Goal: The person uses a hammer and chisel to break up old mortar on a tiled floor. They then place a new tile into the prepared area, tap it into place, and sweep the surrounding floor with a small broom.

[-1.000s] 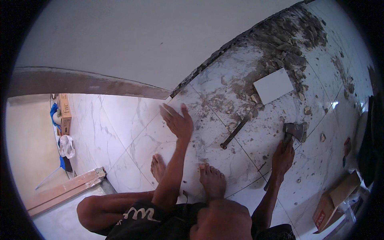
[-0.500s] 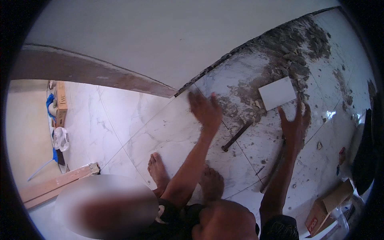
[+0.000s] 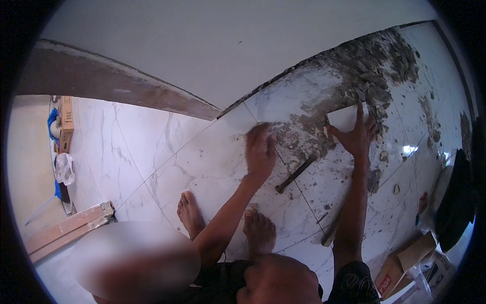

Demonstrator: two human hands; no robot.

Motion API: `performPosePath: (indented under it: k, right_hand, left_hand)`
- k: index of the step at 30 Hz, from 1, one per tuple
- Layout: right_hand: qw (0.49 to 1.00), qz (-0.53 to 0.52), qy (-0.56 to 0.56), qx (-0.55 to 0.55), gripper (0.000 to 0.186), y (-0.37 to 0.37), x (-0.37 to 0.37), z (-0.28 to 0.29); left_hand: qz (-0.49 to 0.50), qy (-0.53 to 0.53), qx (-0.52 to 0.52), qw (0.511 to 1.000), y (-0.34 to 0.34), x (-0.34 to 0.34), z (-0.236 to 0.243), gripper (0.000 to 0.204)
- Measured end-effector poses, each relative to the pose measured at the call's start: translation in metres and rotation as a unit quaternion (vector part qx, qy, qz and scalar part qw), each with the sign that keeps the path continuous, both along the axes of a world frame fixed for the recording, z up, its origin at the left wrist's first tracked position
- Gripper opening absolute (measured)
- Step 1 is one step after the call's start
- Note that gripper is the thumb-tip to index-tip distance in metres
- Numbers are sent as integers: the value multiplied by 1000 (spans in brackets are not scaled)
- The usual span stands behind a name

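A small white rectangular tile piece (image 3: 342,119) lies on the floor at the edge of the rubble. My right hand (image 3: 356,138) is over it, thumb at its left edge and fingers across to its right side, gripping it. My left hand (image 3: 259,152) hovers over the marbled floor tiles left of the rubble, fingers loosely bent and slightly blurred, with nothing visible in it. Between my hands lies a dark metal chisel-like bar (image 3: 296,174). A long handle (image 3: 329,235) lies partly hidden under my right forearm.
Broken mortar rubble (image 3: 372,76) spreads along the wall base (image 3: 217,55). Loose chips dot the floor. An open cardboard box (image 3: 405,263) and a dark bag-like object (image 3: 455,200) stand at the right. A long carton (image 3: 66,121) and a wooden frame piece (image 3: 71,228) are at the left.
My right hand has moved forward and left from beside the tile piece onto it. The left hand has drawn back slightly, its fingers less spread. The view has shifted a little.
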State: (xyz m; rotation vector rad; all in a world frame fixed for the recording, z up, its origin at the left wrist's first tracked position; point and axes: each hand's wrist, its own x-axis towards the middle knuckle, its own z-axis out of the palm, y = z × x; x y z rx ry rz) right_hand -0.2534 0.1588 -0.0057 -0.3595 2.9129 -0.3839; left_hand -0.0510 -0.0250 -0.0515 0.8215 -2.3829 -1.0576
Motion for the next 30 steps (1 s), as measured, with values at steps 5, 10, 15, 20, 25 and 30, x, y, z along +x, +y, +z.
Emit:
performPosePath:
  k: [5, 10, 15, 20, 25, 30]
  right_hand:
    - [987, 6, 91, -134, 115, -15, 20, 8]
    - [900, 11, -28, -435, 115, -50, 45, 39]
    - [752, -10, -148, -643, 117, -75, 49, 28]
    - [795, 99, -103, -589, 123, -106, 61, 7]
    - [753, 55, -68, -652, 126, -122, 83, -4]
    - [756, 36, -47, -652, 123, -101, 85, 3]
  left_hand:
    - [165, -129, -144, 967, -33, 0, -9, 61]
    - [113, -91, -209, 967, -7, -66, -9, 64]
    - [-175, 95, 58, 978, 9, -64, -2, 43]
    - [57, 55, 119, 990, -28, -8, 3, 36]
    - [46, -32, -125, 991, -46, -27, -8, 51]
    - [70, -42, -215, 973, -24, -86, -29, 63]
